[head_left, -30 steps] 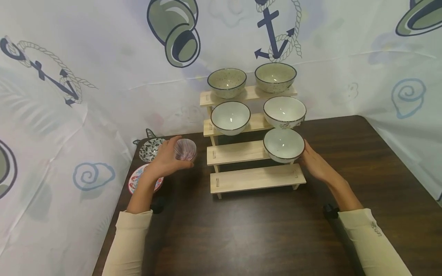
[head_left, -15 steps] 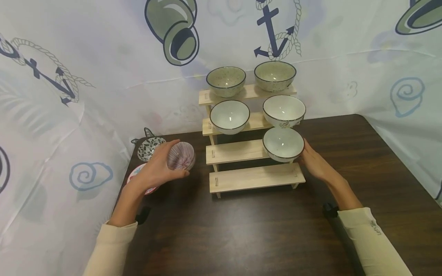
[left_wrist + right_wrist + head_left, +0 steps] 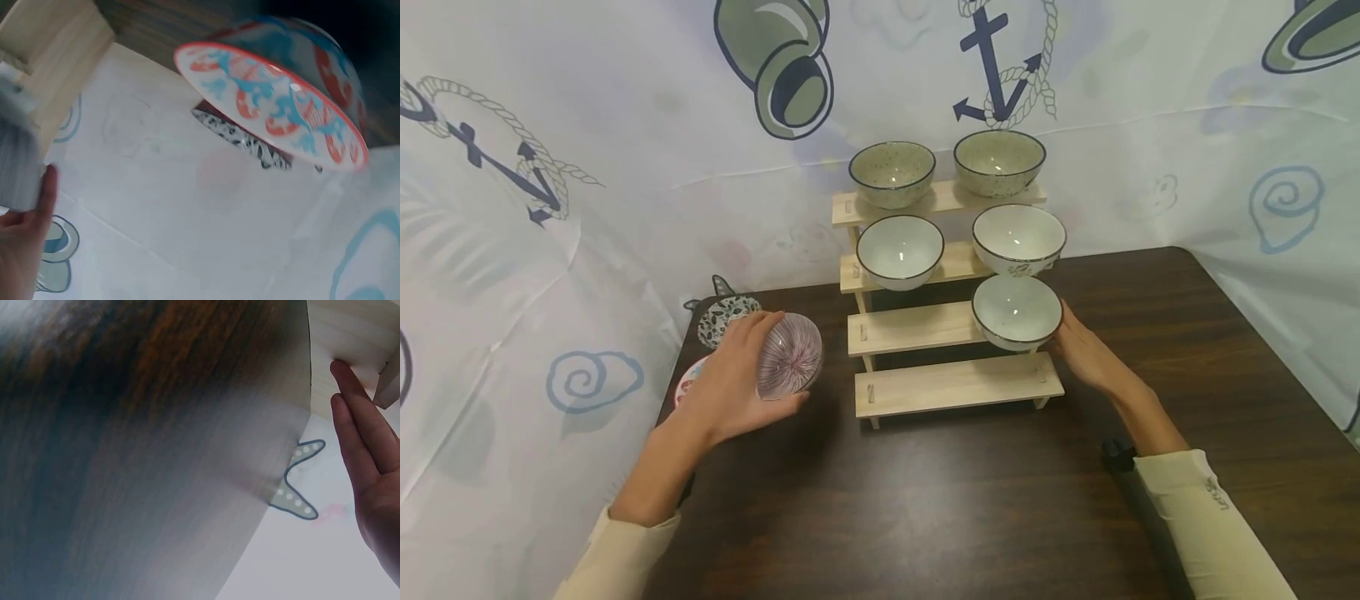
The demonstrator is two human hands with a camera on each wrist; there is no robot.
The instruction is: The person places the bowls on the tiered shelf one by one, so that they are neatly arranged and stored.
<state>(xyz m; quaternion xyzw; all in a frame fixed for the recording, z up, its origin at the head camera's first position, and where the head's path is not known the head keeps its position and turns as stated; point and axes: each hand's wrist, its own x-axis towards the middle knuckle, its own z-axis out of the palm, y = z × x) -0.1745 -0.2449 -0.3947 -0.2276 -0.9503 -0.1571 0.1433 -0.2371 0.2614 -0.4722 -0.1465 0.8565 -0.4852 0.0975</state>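
Note:
My left hand [image 3: 718, 387] grips a small bowl [image 3: 790, 354] with purple and white radiating stripes, thumb on the near side and fingers on the far side. The bowl is tilted above the table, left of a wooden tiered rack [image 3: 955, 385]. In the left wrist view, part of the striped bowl [image 3: 15, 162] shows blurred at the left edge. My right hand [image 3: 1086, 350] is at the rack's right side, beside a dark-rimmed white bowl [image 3: 1017, 310] on the second tier from the bottom. Its straight fingers [image 3: 356, 431] lie against the rack's wood in the right wrist view.
Two speckled green bowls [image 3: 892, 173] stand on the top tier, and two white bowls [image 3: 901, 252] on the tier below. A black-and-white bowl [image 3: 727, 319] and a red-rimmed patterned bowl [image 3: 275, 106] sit at the table's left edge. A printed cloth [image 3: 647, 208] hangs behind.
My left hand has drawn the striped bowl nearer and slightly left, turning its striped face more toward the head camera. The right hand has stayed at the rack.

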